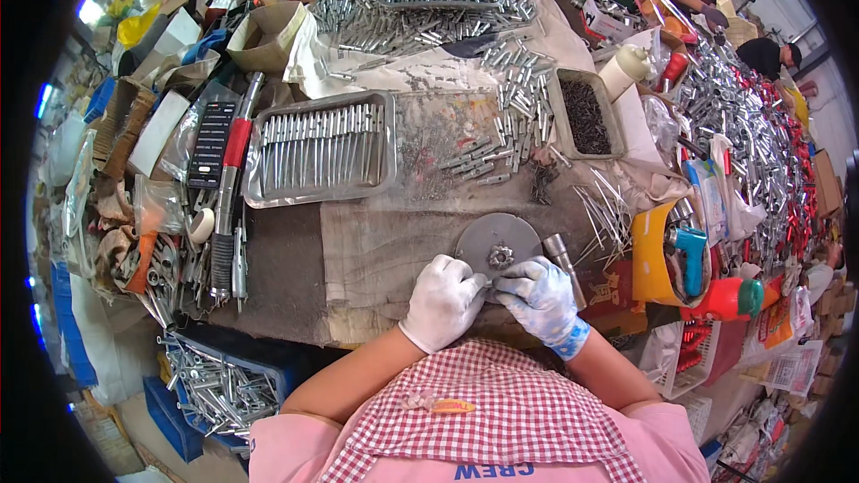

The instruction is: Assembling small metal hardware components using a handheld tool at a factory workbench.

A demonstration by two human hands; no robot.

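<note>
Two-handed, pinches narrowly with left hand point(442, 304) and right hand point(540, 300), partly hiding the disc point(476, 237) beyond; cannot tell whether holding anything.

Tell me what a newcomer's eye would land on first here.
Probably the white-gloved left hand and the blue-patched, white-gloved right hand, close together at the near edge of a round grey disc. Next, the shallow rectangular metal tray ahead and to the left, holding a neat row of slim silver rods. Far right sprawls a big heap of shiny silver and red parts.
</note>
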